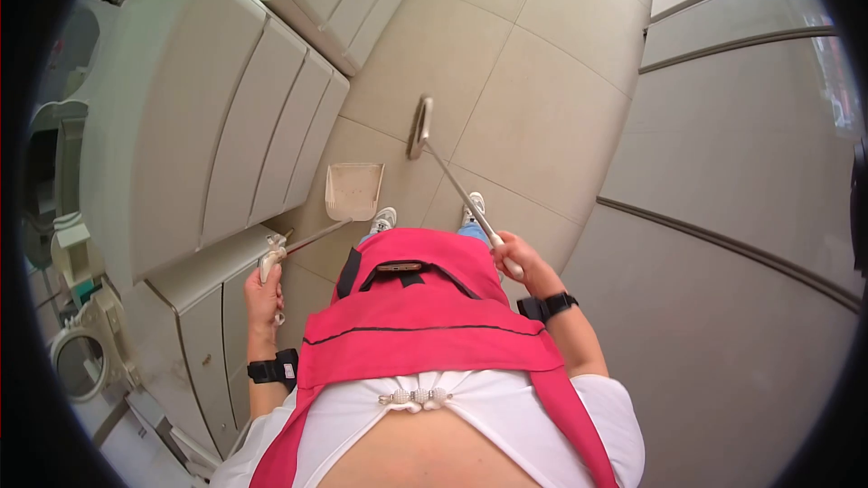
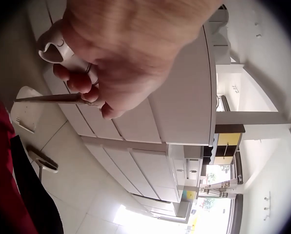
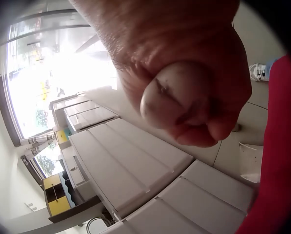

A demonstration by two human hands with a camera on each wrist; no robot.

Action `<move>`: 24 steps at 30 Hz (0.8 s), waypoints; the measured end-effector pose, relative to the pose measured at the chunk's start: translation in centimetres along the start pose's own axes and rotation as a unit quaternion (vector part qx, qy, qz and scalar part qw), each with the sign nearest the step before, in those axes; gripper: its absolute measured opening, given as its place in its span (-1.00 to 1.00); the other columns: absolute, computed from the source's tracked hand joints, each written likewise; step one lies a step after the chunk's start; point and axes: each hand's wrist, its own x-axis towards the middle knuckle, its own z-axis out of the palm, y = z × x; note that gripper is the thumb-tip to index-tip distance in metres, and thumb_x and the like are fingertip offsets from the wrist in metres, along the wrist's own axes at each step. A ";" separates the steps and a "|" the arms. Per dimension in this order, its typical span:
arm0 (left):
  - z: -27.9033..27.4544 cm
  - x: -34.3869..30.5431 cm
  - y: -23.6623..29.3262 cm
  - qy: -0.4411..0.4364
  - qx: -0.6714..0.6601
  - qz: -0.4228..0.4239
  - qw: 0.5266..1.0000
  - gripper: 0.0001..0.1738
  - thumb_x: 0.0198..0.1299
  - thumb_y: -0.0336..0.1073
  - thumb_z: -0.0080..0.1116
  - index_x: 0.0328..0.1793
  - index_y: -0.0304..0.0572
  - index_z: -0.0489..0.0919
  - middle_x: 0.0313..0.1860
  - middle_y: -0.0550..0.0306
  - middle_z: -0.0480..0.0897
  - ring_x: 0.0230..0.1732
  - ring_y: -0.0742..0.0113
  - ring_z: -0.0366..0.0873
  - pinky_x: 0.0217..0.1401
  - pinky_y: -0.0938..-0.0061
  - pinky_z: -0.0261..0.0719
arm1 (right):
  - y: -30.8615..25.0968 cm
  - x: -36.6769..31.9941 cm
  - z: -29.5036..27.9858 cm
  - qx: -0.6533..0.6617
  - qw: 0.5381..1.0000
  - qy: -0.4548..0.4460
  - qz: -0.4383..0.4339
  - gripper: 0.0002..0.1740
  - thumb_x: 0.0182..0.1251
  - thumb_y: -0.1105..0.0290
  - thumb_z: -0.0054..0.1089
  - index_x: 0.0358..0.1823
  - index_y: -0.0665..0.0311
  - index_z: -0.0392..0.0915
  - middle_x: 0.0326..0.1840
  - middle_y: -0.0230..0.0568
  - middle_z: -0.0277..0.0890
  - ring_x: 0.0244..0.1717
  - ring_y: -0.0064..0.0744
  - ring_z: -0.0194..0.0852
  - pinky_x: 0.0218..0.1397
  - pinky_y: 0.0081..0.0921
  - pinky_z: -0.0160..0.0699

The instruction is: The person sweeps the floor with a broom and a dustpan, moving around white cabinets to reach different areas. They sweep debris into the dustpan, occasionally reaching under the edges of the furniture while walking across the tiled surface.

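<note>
My left hand point(image 1: 263, 296) grips the white handle end point(image 2: 73, 62) of a long-handled dustpan point(image 1: 354, 192). The pan lies on the tiled floor in front of my left shoe, its thin shaft slanting up to the hand. On the other side, my right hand point(image 1: 527, 264) is wrapped round the pale handle of a broom point(image 1: 422, 126). The broom's head is at the floor, ahead and to the right of the pan and apart from it. In the right wrist view the rounded end of the broom handle point(image 3: 170, 95) pokes out of the curled fingers.
White drawer cabinets point(image 1: 262, 117) line the left side. Tall grey panels point(image 1: 723, 145) stand along the right. Tiled floor point(image 1: 542, 63) runs between them. My shoes point(image 1: 474, 208) stand just behind the tools. A round mirror point(image 1: 80, 364) is at far left.
</note>
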 end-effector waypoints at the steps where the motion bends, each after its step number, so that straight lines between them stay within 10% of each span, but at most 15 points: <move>1: 1.0 -1.0 -0.3 0.015 -0.022 -0.011 1.000 -0.80 0.22 -0.18 0.17 -0.27 -0.13 0.50 -0.74 0.39 0.33 -0.86 0.65 0.19 -0.86 0.70 0.12 | -2.0 0.3 -0.6 -0.020 0.999 0.008 0.032 -0.52 -0.11 0.68 0.01 -0.05 0.25 0.36 -0.50 -0.32 0.33 -0.65 -0.53 0.32 -0.64 -0.60 0.39; 4: 3.2 -3.7 -1.8 0.058 -0.047 -0.026 0.997 -0.80 0.22 -0.19 0.18 -0.25 -0.15 0.51 -0.74 0.39 0.32 -0.85 0.65 0.18 -0.85 0.70 0.12 | -6.3 0.0 -3.6 -0.012 0.989 0.135 0.058 -0.52 -0.15 0.67 0.04 -0.07 0.25 0.38 -0.54 -0.32 0.35 -0.69 -0.54 0.32 -0.65 -0.61 0.40; 10: 6.7 -8.7 -3.0 0.152 -0.078 -0.044 0.984 -0.78 0.22 -0.19 0.16 -0.29 -0.19 0.50 -0.73 0.36 0.31 -0.85 0.62 0.18 -0.85 0.67 0.14 | -13.8 -2.7 -15.0 -0.147 0.978 0.115 0.092 -0.72 -0.17 0.66 0.07 -0.37 0.18 0.36 -0.52 -0.34 0.40 -0.70 -0.60 0.37 -0.75 -0.69 0.36; 18: 7.8 -10.8 -4.7 0.200 -0.135 -0.091 0.966 -0.80 0.21 -0.23 0.14 -0.32 -0.21 0.48 -0.74 0.34 0.33 -0.86 0.60 0.20 -0.86 0.65 0.14 | -15.7 -3.7 -4.3 -0.403 0.906 0.130 0.028 -0.70 -0.18 0.64 0.09 -0.31 0.38 0.35 -0.63 -0.32 0.28 -0.74 -0.49 0.29 -0.75 -0.51 0.17; 24: 8.5 -9.9 -5.0 0.168 -0.104 -0.089 0.976 -0.79 0.19 -0.23 0.16 -0.37 -0.19 0.46 -0.74 0.33 0.34 -0.85 0.60 0.21 -0.86 0.64 0.14 | -17.1 1.2 -1.4 -0.262 0.960 -0.021 0.094 -0.50 -0.07 0.69 0.00 0.01 0.32 0.29 -0.36 -0.32 0.35 -0.55 -0.52 0.39 -0.62 -0.56 0.45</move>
